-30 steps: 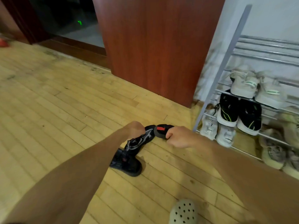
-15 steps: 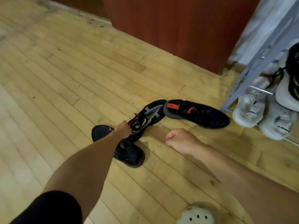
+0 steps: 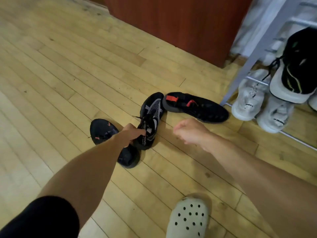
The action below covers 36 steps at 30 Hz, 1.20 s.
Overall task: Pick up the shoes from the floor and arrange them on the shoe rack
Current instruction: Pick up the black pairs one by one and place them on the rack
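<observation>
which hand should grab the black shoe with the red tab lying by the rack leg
Right. The right hand hangs empty just in front of the black shoe with the red tab, while the left hand is gripping the black and grey sneaker.

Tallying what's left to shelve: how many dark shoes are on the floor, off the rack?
3. One with red tabs nearest the rack; a grey-patterned one gripped by the left hand; one partly under that arm. Others may lie outside the view.
</observation>
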{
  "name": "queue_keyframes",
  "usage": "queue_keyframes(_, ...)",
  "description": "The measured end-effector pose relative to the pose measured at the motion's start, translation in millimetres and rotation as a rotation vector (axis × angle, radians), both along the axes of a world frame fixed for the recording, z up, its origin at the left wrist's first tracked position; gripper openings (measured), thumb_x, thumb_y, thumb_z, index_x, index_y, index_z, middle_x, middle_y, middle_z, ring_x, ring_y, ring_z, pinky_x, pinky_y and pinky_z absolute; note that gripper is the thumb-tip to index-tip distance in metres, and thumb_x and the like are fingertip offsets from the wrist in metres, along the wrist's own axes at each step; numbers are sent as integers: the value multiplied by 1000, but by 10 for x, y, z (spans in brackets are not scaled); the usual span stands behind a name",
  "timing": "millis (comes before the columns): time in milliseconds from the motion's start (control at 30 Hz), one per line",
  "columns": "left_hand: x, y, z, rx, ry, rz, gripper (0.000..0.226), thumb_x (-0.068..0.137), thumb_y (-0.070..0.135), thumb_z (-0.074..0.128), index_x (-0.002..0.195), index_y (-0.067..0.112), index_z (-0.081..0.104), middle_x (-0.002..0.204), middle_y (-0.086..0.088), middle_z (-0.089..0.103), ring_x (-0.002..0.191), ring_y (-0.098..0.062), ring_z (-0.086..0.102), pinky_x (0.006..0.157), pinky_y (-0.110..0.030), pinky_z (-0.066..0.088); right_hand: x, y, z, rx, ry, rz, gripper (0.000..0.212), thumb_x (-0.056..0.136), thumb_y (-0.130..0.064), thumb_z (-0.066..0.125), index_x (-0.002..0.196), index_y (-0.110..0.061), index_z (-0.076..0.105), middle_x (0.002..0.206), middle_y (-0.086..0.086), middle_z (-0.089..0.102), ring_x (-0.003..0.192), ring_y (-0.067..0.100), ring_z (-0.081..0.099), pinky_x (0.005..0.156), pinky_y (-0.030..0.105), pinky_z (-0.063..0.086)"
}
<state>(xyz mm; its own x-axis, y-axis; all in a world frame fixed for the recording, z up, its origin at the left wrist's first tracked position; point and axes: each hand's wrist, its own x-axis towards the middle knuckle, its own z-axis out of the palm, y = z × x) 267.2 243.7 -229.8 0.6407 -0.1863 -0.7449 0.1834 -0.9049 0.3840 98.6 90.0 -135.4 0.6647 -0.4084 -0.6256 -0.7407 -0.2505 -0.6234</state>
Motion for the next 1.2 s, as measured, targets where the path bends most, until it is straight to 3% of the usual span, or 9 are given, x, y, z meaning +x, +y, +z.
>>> queue_keyframes(133,-145,-57,266,-217,80,219,39,65,21,84,91,1,62,100,-16,69,87,-28,68,73,-37,59,-283,-77,143,-63,121,76,24,88,-19,54,102,-6,69,104,9,69,93,26,66,84,41,57)
queue_keyframes(267,-332,-36,745,-369,85,308,39,63,15,86,80,3,54,88,-15,66,72,-24,66,55,-33,56,-463,-94,663,-200,164,148,17,85,-15,53,68,-14,55,66,4,52,60,21,51,52,24,39)
queue_keyframes(433,-741,-20,1348,-559,120,285,43,68,11,82,101,-5,60,101,-21,67,90,-30,67,78,-41,58,-744,-17,1432,-300,128,206,34,91,-11,50,60,-13,36,59,5,33,49,20,30,51,30,25)
queue_keyframes(600,-1201,-296,2326,-799,171,40,35,75,9,76,102,-10,64,104,-20,70,75,-21,71,56,-24,58,-1172,21,2084,-344,14,58,32,95,-29,50,71,-9,48,69,7,46,59,22,47,53,27,41)
queue_keyframes(767,-1989,-668,3175,-951,116,-173,31,67,5,82,87,6,59,82,-9,74,69,-18,72,55,-27,55,-1813,-57,2549,-311,-180,-221,49,94,-49,47,110,-5,62,109,16,67,94,29,69,82,41,58)
queue_keyframes(933,-2823,-1042,3553,-988,155,-358,36,65,5,83,97,3,66,92,-13,75,80,-22,72,57,-25,57,-2759,-230,2772,-325,-376,-504,35,93,-28,59,122,-10,57,103,3,66,76,16,64,62,28,58)
queue_keyframes(1033,-3342,-1283,3630,-956,181,-486,52,67,6,82,116,4,62,99,-11,73,84,-20,71,58,-25,58,-3335,-301,2803,-296,-408,-620,31,93,-13,58,124,-11,54,103,3,67,81,17,68,71,32,61)
queue_keyframes(1133,-3887,-1501,3589,-899,163,-645,51,71,9,80,117,9,59,92,-2,71,77,-13,69,48,-22,55,-3855,-322,2704,-303,-408,-714,31,93,-7,57,123,-10,53,96,6,68,76,21,71,61,30,62)
queue_keyframes(1200,-4224,-1622,3481,-849,170,-716,52,73,12,79,119,14,55,102,-4,70,88,-19,69,63,-35,61,-4172,-334,2595,-299,-401,-792,30,92,-5,56,122,-10,53,107,12,69,85,29,72,71,40,62)
